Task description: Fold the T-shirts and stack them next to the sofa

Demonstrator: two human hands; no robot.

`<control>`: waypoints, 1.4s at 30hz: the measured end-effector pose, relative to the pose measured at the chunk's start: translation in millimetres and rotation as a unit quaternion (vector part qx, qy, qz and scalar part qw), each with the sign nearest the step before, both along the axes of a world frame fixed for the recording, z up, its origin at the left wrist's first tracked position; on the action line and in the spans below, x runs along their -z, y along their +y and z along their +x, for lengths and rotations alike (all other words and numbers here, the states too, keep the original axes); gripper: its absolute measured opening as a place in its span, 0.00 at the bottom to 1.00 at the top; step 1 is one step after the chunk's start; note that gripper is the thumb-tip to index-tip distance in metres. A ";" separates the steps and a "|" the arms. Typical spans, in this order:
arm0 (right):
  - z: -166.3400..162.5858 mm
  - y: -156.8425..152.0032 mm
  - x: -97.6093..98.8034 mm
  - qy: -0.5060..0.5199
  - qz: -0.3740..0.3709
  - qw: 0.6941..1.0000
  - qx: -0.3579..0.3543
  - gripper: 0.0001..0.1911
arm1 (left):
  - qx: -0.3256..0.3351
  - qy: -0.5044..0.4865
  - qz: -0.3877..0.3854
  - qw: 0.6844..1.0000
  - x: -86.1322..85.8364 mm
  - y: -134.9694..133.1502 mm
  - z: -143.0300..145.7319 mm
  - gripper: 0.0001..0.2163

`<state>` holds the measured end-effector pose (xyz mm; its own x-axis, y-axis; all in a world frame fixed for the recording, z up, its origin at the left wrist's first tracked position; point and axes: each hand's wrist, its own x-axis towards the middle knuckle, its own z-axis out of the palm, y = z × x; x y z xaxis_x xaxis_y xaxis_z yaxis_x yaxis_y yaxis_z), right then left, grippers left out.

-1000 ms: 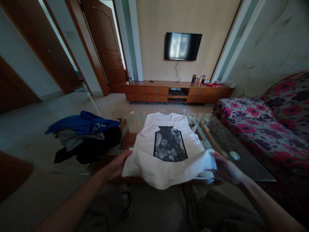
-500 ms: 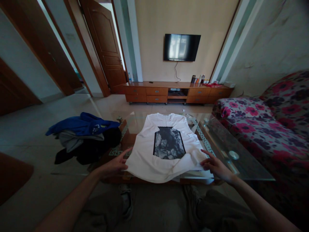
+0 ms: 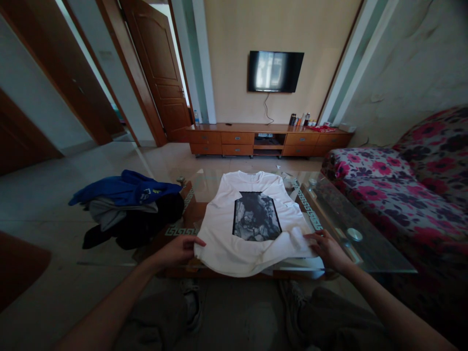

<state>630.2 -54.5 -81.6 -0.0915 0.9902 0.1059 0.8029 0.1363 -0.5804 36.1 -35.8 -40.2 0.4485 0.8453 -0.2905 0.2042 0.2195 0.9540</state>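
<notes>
A white T-shirt [image 3: 223, 229] with a dark printed panel lies flat on the glass coffee table [image 3: 340, 214], collar away from me and hem hanging over the near edge. My left hand [image 3: 179, 249] pinches the shirt's lower left edge, thumb on top. My right hand [image 3: 327, 247] grips the lower right edge, where the cloth bunches up under its fingers. Both hands are closed on the fabric.
A heap of blue, grey and black clothes [image 3: 126, 207] sits on the table's left end. A floral sofa [image 3: 402, 185] stands at the right. Across the tiled floor are a wooden TV cabinet [image 3: 266, 139] and a wall television [image 3: 275, 71]. My knees show below the table.
The raised hem was laid down over the table edge and my hands opened briefly. Now both hands have closed again on the shirt's lower side edges.
</notes>
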 end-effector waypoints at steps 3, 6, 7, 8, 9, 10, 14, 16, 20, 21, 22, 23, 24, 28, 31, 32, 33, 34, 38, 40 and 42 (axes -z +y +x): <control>-1.5 2.3 3.0 0.010 -0.002 1.000 -0.005 0.20 | -0.026 0.017 0.040 0.999 2.9 2.3 0.8 0.19; -2.4 3.3 5.5 0.010 -0.001 1.000 -0.013 0.18 | -0.028 0.063 0.090 0.994 6.5 5.4 0.5 0.18; -2.7 3.4 5.9 0.007 0.002 1.000 -0.014 0.18 | -0.028 0.085 0.107 0.990 7.1 6.6 0.4 0.17; -3.2 3.6 5.9 0.005 0.007 1.000 -0.014 0.17 | -0.030 0.105 0.127 0.986 7.4 8.0 0.3 0.17; -3.9 3.8 5.2 0.005 0.015 1.000 -0.013 0.16 | -0.037 0.120 0.149 0.981 7.3 9.4 0.4 0.17; -4.8 4.1 3.9 0.007 0.027 1.000 -0.009 0.15 | -0.049 0.131 0.174 0.975 6.9 10.9 0.5 0.16; -10.1 5.4 -8.8 0.033 0.078 0.996 0.027 0.16 | -0.114 0.136 0.258 0.950 2.8 14.6 1.4 0.16; -12.9 5.2 -17.2 0.049 0.094 0.994 0.040 0.17 | -0.127 0.126 0.259 0.949 -0.8 13.8 2.5 0.16; -17.4 2.6 -26.5 0.117 0.079 0.988 0.064 0.19 | -0.125 0.104 0.177 0.971 -7.4 8.5 6.9 0.19; -18.1 1.9 -26.5 0.137 0.062 0.986 0.071 0.20 | -0.126 0.093 0.157 0.975 -8.3 7.4 8.5 0.19; -18.6 1.4 -25.5 0.154 0.045 0.984 0.077 0.21 | -0.130 0.078 0.143 0.978 -8.8 6.6 10.1 0.20; -18.9 1.2 -24.0 0.169 0.029 0.982 0.083 0.21 | -0.132 0.060 0.134 0.980 -8.9 6.2 11.6 0.20; -18.9 1.3 -22.0 0.183 0.018 0.979 0.085 0.21 | -0.133 0.042 0.130 0.982 -8.9 6.3 13.1 0.20; -17.9 3.1 -15.3 0.232 0.022 0.968 0.090 0.20 | -0.136 0.006 0.129 0.982 -8.0 10.7 17.3 0.19; -18.1 2.0 -15.7 0.233 0.042 0.968 0.085 0.19 | -0.133 0.006 0.145 0.980 -9.2 17.3 20.4 0.18; -18.7 0.9 -17.0 0.233 0.048 0.968 0.078 0.18 | -0.133 0.009 0.153 0.979 -10.1 19.6 21.7 0.17; -19.6 -0.5 -18.7 0.232 0.054 0.969 0.068 0.18 | -0.135 0.013 0.161 0.978 -11.0 21.7 23.2 0.16; -20.9 -2.0 -20.9 0.232 0.058 0.969 0.058 0.18 | -0.133 0.017 0.167 0.977 -11.9 23.3 24.8 0.15; -26.8 -6.0 -32.4 0.212 0.072 0.974 0.046 0.21 | -0.114 0.016 0.168 0.979 -13.8 24.5 28.5 0.17; -28.7 -5.8 -40.1 0.189 0.081 0.977 0.055 0.19 | -0.126 0.009 0.161 0.979 -14.3 22.5 27.1 0.20; -29.7 -4.0 -48.6 0.160 0.089 0.982 0.052 0.17 | -0.152 0.016 0.149 0.977 -15.9 20.3 23.4 0.22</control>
